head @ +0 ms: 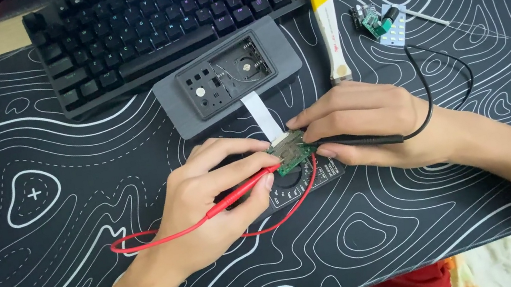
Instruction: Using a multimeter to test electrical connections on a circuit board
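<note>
Circuit board [290,151] under two probes, mid-counter.
Left hand [209,200] pinches the red probe [240,193], right hand [364,124] clamps the black probe [360,140] — both tips on the small green board, which sits on a multimeter [298,188] just before the opened grey case [226,78]; bare patterned mat [35,203] lies open to the left, keyboard [176,10] crowds behind.

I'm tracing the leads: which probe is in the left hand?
The red probe, pinched in the left hand; the black probe lies under the right hand. Both tips meet the green circuit board.
</note>
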